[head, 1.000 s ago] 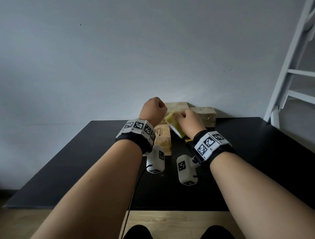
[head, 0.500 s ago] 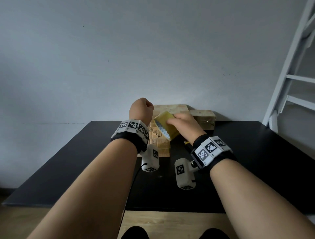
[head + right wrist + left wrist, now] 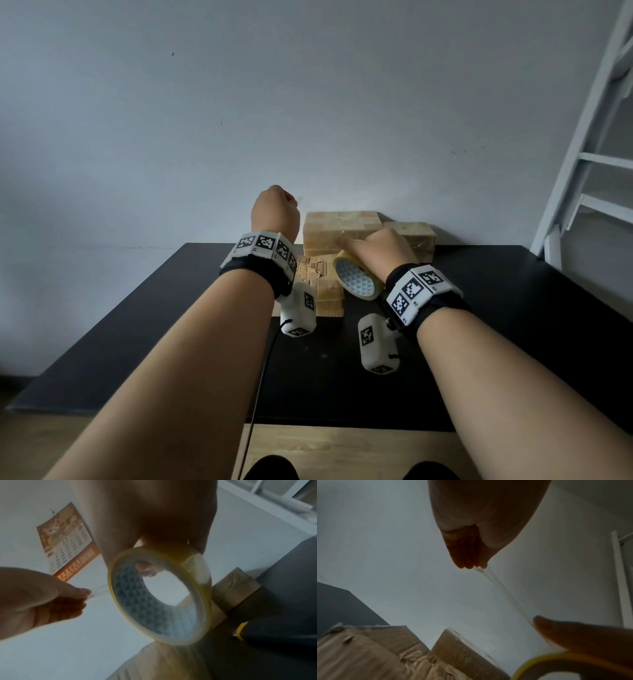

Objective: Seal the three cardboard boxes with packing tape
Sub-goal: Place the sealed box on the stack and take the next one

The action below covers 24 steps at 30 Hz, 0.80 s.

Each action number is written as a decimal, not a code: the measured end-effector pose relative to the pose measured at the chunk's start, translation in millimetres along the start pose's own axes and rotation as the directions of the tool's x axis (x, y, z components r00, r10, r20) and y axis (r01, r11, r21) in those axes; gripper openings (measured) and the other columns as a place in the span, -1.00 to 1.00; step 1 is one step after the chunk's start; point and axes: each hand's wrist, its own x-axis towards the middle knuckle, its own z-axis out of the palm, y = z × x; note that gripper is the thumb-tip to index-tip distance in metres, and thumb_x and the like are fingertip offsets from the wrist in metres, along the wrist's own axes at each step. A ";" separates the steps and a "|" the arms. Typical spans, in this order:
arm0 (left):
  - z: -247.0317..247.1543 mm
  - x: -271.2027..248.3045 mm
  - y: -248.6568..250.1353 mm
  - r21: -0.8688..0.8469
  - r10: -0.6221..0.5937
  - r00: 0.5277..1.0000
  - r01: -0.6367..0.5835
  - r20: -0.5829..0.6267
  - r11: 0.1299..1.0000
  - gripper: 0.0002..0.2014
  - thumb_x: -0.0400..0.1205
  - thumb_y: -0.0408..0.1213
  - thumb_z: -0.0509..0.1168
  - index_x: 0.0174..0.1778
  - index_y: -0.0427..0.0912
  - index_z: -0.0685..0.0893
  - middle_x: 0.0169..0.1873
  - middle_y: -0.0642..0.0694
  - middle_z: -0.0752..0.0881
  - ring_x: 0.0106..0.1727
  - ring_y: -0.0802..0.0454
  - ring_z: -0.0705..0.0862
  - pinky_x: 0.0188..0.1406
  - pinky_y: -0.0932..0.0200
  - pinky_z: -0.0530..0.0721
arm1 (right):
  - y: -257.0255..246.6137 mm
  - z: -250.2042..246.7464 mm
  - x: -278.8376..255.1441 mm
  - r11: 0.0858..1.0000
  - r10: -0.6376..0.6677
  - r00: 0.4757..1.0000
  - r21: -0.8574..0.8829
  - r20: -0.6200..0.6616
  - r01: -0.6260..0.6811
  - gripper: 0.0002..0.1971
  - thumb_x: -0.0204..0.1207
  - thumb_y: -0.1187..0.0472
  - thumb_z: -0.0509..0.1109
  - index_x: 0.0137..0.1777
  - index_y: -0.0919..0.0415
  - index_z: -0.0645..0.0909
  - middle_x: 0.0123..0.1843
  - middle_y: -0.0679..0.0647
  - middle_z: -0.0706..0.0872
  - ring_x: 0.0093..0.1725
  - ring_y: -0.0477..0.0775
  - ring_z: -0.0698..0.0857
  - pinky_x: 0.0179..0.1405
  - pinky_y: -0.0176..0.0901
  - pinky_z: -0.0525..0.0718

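Above the black table point(image 3: 513, 308), the roll of tape point(image 3: 356, 279) is held tilted in the air, its patterned core facing the person. The right hand point(image 3: 380, 248) clamps it from above, one finger hooked through the core and showing inside the ring in the right wrist view. A clear strip of tape point(image 3: 503, 595) runs taut from the roll up to the left hand point(image 3: 274, 214), whose fingertips point(image 3: 467, 564) are pressed together on the strip's free end; that hand is raised higher than the roll and off to its left. Below the two hands stands the near cardboard box point(image 3: 322, 287), its top flaps rough and torn. Behind it, against the wall point(image 3: 308, 102), are a taller box point(image 3: 342, 226) and, to its right, a lower box point(image 3: 416, 236) with shiny tape across it. A calendar point(image 3: 67, 542) hangs on the wall in the right wrist view, and a white ladder point(image 3: 582, 144) leans at the right.
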 end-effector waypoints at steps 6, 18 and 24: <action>-10.2 13.1 -36.2 0.098 -0.206 0.978 0.203 0.018 0.974 -0.76 0.68 -0.35 0.18 0.04 -0.39 0.72 -0.01 -0.30 0.77 0.03 -0.25 0.71 -0.20 0.08 0.52 | -13.4 -4.9 -0.5 0.911 -0.058 0.997 0.405 -0.054 0.075 -0.49 0.44 -0.15 0.51 -0.22 0.41 0.73 -0.31 0.23 0.76 -0.35 0.09 0.68 -0.07 0.06 0.74; -11.2 4.1 -84.7 0.245 -0.392 0.905 0.347 0.166 0.905 -0.73 0.70 -0.28 0.18 -0.03 -0.40 0.71 0.04 -0.33 0.75 0.09 -0.27 0.70 -0.03 0.00 0.59 | -33.1 23.3 26.0 0.885 -0.164 0.984 -0.452 -0.068 0.116 -0.88 0.45 0.18 0.34 -0.29 0.16 0.56 -0.29 0.06 0.67 -0.18 0.15 0.71 -0.21 -0.14 0.59; 4.8 5.8 -101.5 0.282 -0.492 0.815 0.416 0.305 0.864 -0.52 0.62 0.05 0.33 0.16 -0.35 0.72 0.07 -0.23 0.78 0.11 -0.12 0.75 -0.35 0.18 0.52 | -26.4 31.7 39.2 0.788 -0.197 0.979 -0.601 -0.047 0.130 -0.79 0.51 0.15 0.28 -0.37 0.10 0.50 -0.31 0.07 0.67 -0.19 0.17 0.66 0.00 -0.05 0.60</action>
